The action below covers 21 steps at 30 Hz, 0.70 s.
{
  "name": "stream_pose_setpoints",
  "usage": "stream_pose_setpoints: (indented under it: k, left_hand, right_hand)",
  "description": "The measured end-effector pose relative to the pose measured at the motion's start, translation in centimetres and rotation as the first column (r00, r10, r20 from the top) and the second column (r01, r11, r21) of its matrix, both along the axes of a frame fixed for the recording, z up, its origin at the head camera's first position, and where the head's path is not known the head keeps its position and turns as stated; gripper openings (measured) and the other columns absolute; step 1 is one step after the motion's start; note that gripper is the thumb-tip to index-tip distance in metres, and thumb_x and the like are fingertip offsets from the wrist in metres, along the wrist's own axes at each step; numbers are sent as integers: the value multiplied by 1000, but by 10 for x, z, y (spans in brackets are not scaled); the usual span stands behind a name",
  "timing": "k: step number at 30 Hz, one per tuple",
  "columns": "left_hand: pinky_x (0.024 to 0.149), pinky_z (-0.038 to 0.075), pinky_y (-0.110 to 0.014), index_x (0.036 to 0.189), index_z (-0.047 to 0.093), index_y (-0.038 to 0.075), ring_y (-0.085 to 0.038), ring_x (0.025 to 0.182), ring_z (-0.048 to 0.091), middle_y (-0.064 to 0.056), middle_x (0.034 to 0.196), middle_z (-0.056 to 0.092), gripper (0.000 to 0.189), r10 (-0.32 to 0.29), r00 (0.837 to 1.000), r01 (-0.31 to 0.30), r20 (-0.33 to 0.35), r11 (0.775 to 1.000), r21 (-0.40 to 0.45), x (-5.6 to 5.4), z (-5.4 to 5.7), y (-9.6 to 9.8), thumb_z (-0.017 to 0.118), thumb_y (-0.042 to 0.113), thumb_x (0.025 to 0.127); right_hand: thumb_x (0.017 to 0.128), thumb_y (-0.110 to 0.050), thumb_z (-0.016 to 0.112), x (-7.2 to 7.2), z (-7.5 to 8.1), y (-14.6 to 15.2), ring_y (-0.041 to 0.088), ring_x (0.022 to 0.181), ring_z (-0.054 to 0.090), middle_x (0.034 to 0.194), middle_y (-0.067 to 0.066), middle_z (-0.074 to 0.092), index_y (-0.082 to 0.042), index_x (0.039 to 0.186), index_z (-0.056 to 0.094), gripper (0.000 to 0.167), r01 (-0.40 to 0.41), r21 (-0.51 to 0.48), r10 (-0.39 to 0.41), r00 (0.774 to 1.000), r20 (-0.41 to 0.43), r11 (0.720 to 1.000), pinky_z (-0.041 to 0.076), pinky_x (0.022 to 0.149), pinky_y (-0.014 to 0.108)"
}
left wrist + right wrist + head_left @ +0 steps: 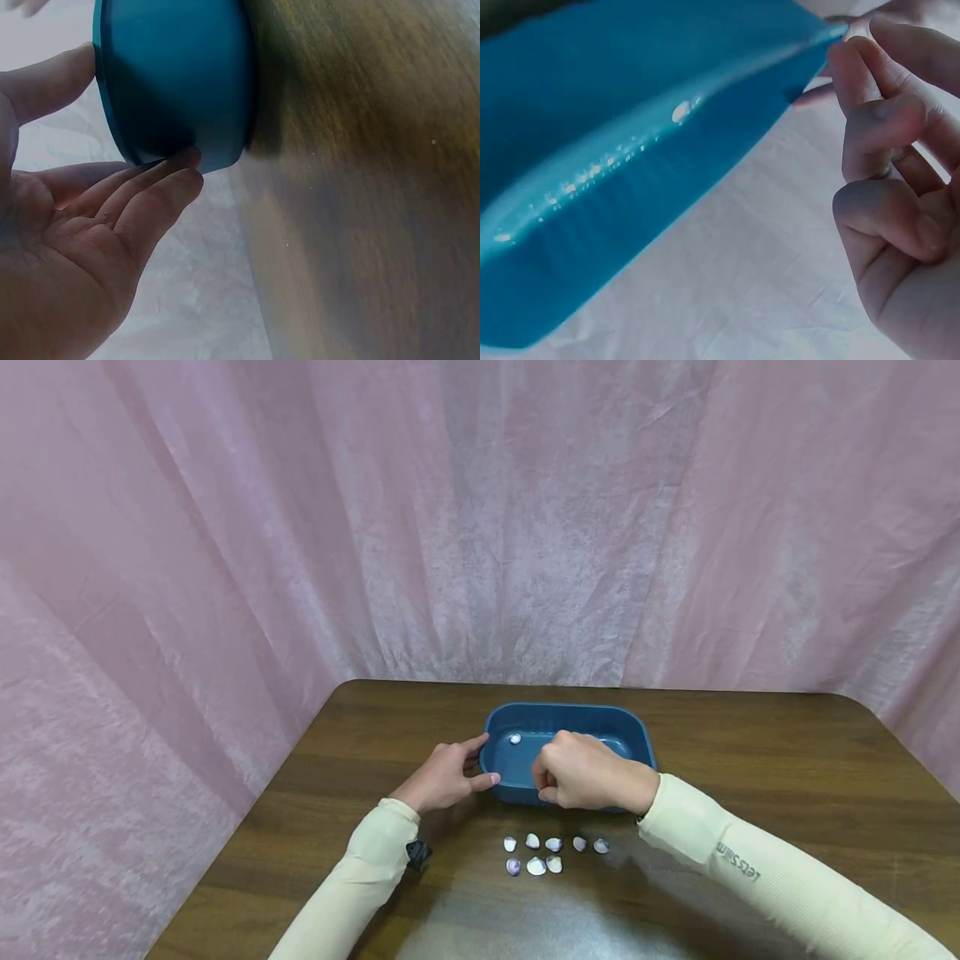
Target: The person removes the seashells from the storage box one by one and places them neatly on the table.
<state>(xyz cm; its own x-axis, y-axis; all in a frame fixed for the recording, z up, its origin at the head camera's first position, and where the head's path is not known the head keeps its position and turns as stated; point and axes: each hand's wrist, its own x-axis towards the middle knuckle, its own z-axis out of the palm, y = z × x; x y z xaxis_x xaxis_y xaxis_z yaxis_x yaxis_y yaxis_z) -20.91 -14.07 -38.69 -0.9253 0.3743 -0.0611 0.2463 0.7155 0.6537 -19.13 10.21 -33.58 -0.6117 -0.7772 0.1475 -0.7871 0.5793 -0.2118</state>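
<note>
A blue plastic bin [566, 707] stands on the table, with one small white shell [515, 739] in its far left part. My left hand [446, 778] lies at the bin's left end. In the left wrist view its thumb touches the rim and its nearly straight fingers [154, 196] rest against the outer wall. Over the bin's near side, my right hand [588, 772] is held with curled fingers [885, 214] and a lowered thumb. I cannot tell whether its thumb and index finger hold a shell. Several shells [553, 844] lie in two rows before the bin.
The brown wooden table [397, 727] runs beyond the bin on both sides. Behind it hangs a pink curtain [540, 527]. A small black device [418, 855] is strapped at the left wrist, and pale sleeves [750, 860] cover both forearms.
</note>
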Motion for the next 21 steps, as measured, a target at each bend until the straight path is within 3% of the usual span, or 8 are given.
stream_pose_setpoints:
  k: [11,21]
  left_hand:
    - [107,51,-45,155,35,4,-32,134,57,-20,149,53,76,-15,1000,15,12,1000,14,-1,3,-1,70,34,95]
    - [110,49,-46,156,34,6,-31,136,56,-19,150,52,76,-3,1000,3,24,1000,1,1,2,-1,70,34,95]
  right_hand:
    - [84,-10,78,-36,19,-14,0,58,58,67,-8,70,-17,72,76,14,26,48,-28,998,53,999,52,56,18]
    - [86,-8,74,-83,3,-36,10,63,62,73,-2,72,-14,74,77,13,152,131,-167,980,109,980,55,57,24]
